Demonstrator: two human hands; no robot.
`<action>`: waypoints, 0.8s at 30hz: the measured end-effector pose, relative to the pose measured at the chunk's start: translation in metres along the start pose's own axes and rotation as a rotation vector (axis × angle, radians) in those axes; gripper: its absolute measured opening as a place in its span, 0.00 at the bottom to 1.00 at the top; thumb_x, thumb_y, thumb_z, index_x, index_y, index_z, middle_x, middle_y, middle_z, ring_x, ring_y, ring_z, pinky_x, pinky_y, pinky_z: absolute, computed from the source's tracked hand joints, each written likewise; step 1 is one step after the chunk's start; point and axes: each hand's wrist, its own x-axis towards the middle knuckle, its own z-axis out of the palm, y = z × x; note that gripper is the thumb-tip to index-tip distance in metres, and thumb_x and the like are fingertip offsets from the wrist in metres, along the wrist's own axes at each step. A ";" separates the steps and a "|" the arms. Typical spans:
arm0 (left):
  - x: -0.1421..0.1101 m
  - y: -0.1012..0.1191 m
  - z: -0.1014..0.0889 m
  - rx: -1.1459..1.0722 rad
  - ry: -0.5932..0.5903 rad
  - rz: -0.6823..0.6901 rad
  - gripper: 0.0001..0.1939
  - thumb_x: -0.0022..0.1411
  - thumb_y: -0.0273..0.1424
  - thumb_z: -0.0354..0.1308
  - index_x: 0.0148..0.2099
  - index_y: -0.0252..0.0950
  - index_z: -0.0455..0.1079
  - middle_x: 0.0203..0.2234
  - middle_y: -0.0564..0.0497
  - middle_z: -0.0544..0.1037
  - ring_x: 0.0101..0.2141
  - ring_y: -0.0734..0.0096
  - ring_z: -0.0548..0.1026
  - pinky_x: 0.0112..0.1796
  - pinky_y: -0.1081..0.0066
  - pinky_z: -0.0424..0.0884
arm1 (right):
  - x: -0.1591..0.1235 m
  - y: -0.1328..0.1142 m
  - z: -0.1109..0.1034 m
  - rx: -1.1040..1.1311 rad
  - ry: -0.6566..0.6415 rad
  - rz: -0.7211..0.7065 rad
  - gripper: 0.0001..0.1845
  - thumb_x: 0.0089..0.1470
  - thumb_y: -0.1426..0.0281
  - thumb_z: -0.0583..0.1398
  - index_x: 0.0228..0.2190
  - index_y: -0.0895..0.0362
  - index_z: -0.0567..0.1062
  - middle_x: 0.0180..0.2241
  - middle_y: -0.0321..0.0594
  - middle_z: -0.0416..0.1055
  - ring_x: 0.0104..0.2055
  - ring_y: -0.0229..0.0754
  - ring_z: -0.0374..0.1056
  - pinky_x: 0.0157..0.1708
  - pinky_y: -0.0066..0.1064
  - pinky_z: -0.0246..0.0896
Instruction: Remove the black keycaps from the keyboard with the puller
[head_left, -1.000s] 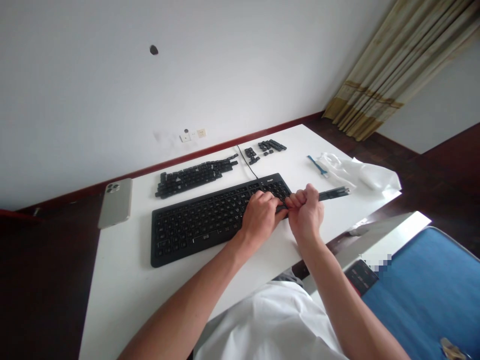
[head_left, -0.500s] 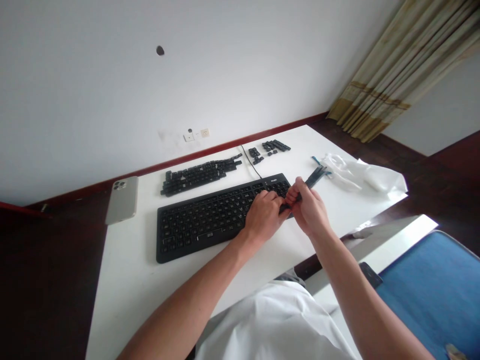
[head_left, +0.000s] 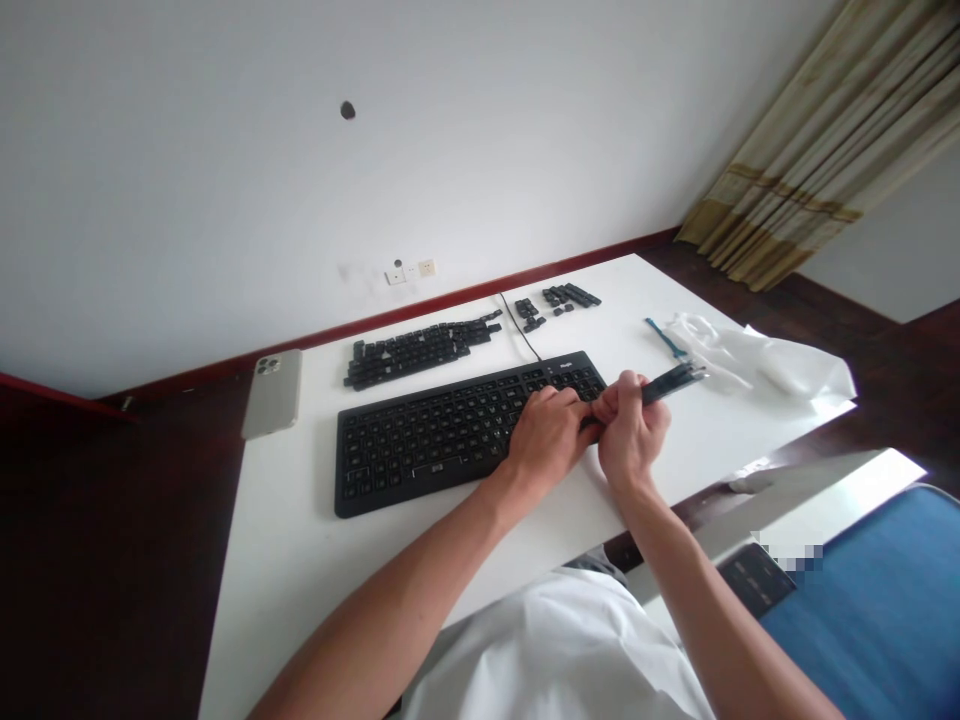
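Note:
A black keyboard [head_left: 420, 440] with its keycaps off lies on the white table [head_left: 285, 560]. My left hand [head_left: 551, 425] rests on its right part, fingers curled over the top and thumb by the front edge. Just to the right, my right hand [head_left: 634, 425] is closed around a slim dark tool [head_left: 671, 380], whose pale, shiny end points right. The tool's other end, by my left fingertips, is hidden. Behind the keyboard lie a large group of black keycaps [head_left: 420, 350] and smaller groups of keycaps [head_left: 571, 296].
A phone [head_left: 272, 395] lies at the table's left edge. To the right are a teal tool [head_left: 665, 338] and a white plastic bag [head_left: 780, 365]. The keyboard's cable [head_left: 521, 328] runs toward the wall. A blue chair seat [head_left: 870, 610] with a dark device [head_left: 756, 580] is at lower right.
The dark tool in my right hand has swung lower, its outer end now further right, uncovering the teal tool. My left hand stays on the keyboard. The whole view has shifted slightly.

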 end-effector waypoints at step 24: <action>0.003 -0.004 0.000 -0.274 0.147 -0.063 0.06 0.73 0.31 0.60 0.41 0.39 0.76 0.38 0.51 0.81 0.42 0.64 0.78 0.49 0.65 0.73 | 0.012 -0.032 -0.054 -0.748 -0.213 -0.533 0.13 0.62 0.64 0.66 0.27 0.53 0.72 0.23 0.33 0.67 0.25 0.37 0.62 0.28 0.32 0.60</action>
